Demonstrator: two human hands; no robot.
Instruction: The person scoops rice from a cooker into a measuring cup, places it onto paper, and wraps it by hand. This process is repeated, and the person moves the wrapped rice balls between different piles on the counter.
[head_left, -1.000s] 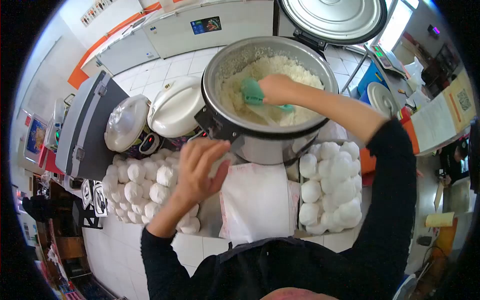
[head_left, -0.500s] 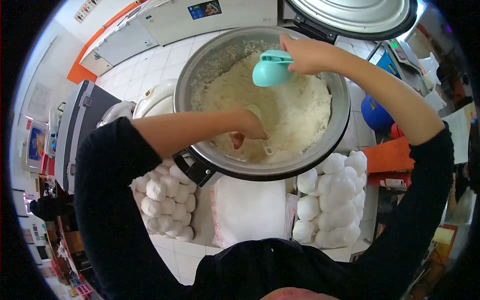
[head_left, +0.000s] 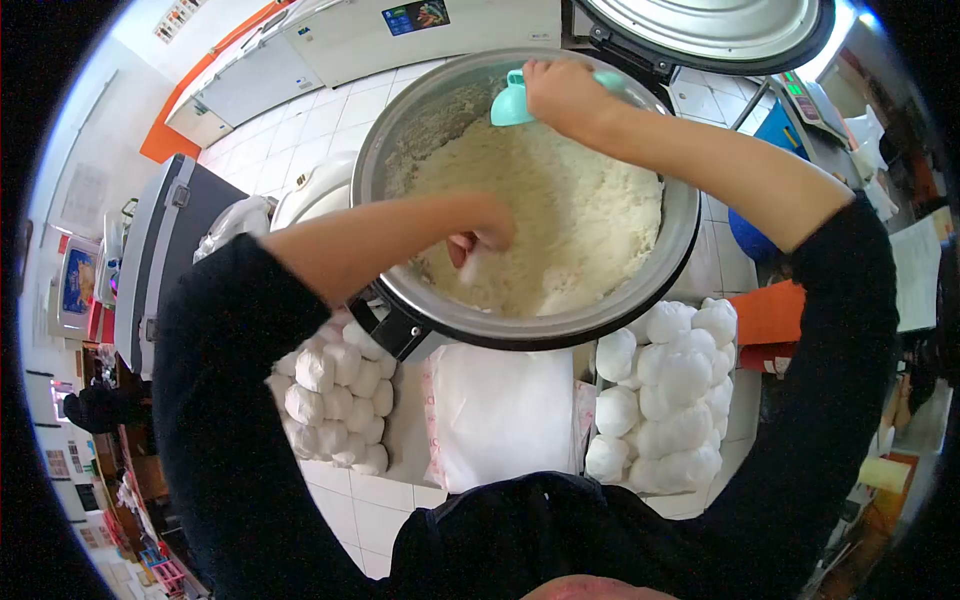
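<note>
My right hand (head_left: 568,95) is closed round a turquoise scoop (head_left: 510,103) near the far rim of a large round metal pot (head_left: 372,170). Pale, grainy food that looks like rice (head_left: 590,200) fills the pot's lower part, with steam over it. Low over the food at the near left is my left hand (head_left: 482,232), fingers curled and blurred. Something whitish shows under that hand, too smeared to make out. Below the pot lies a stack of white sheets (head_left: 505,410), with white wrapped balls on the left (head_left: 335,400) and more on the right (head_left: 670,400).
The open metal lid (head_left: 715,25) stands at the pot's far right. A black handle (head_left: 395,330) juts from its near left side. A grey cooler box (head_left: 165,250) is at the left, white freezers (head_left: 340,50) stand behind, and a scale (head_left: 810,105) is at the far right.
My right hand and the scoop have moved away from me and slightly left, towards the pot's far rim. The pale utensil seen by my left hand no longer shows clearly.
</note>
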